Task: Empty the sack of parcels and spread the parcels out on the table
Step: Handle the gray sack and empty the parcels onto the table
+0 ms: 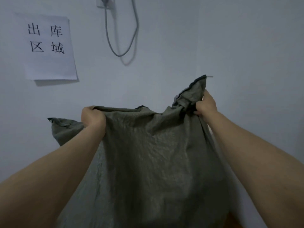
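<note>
On wall (230,38) above left fingers (88,109), paper sign (47,46); looped cable (122,40) higher, between them and right fingers (200,106); both grasping bunched top of grey sack (156,153), contents hidden

**Sack blocks the middle, open room at both sides**

The grey-green sack (156,153) hangs wide between the left hand (92,118) and the right hand (205,104), both gripping its upper edge. It fills the centre and lower view and hides whatever lies beneath. One corner juts out past the left hand. The wall (246,46) behind closes off reach forward. A paper sign (47,46) and a looped cable (121,38) hang on it, well above the hands. Open room lies outside each forearm and above the sack's top edge.
</note>
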